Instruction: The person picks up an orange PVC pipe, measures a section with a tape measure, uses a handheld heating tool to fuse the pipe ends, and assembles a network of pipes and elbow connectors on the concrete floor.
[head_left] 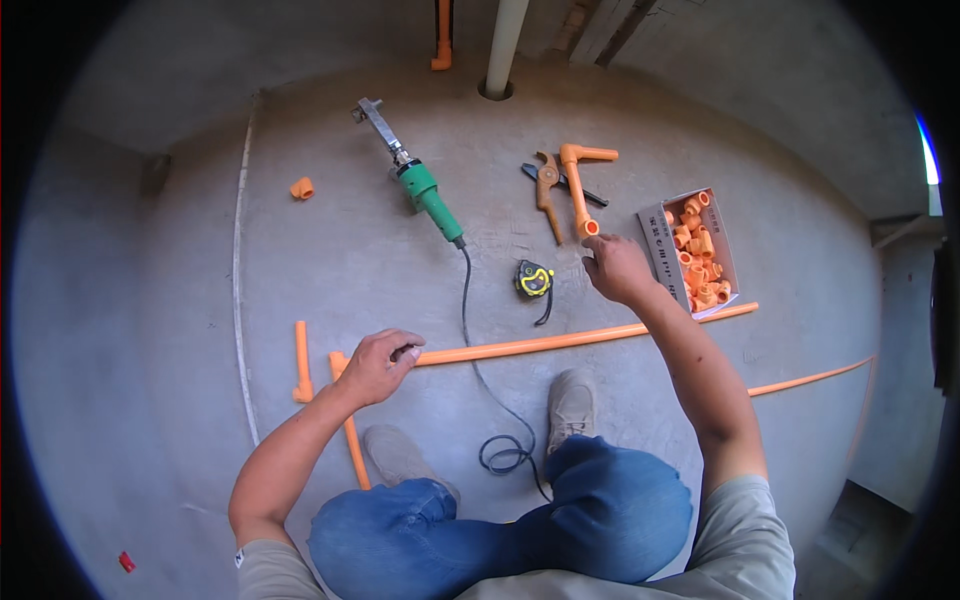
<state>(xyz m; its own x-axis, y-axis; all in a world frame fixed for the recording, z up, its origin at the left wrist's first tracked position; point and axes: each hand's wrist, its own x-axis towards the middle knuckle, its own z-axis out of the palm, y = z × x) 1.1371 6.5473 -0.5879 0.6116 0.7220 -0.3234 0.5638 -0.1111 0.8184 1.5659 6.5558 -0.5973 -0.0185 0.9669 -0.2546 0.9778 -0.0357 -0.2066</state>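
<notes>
My left hand (pixel 379 366), fingers loosely bent and nothing visible in them, is over the left end of a long orange pipe (pixel 540 345). It hides where this pipe meets a shorter orange pipe (pixel 356 452) with a fitting at its top. With thumb and forefinger apart, my right hand (pixel 620 268) reaches toward the near elbow (pixel 590 228) of a bent orange pipe assembly (pixel 577 190). The forefinger is at the elbow's rim; whether it touches cannot be told. Beside that assembly lie a brown-handled tool (pixel 547 190) and a dark-handled tool (pixel 594 198), crossing each other.
A box (pixel 660 255) of orange fittings stands right of my right hand. A green pipe welding tool (pixel 428 200) trails a black cord (pixel 468 310). Near it are a tape measure (pixel 533 280) and a loose fitting (pixel 302 188). A short elbowed pipe (pixel 302 360) lies left; a grey standpipe (pixel 505 45) rises behind.
</notes>
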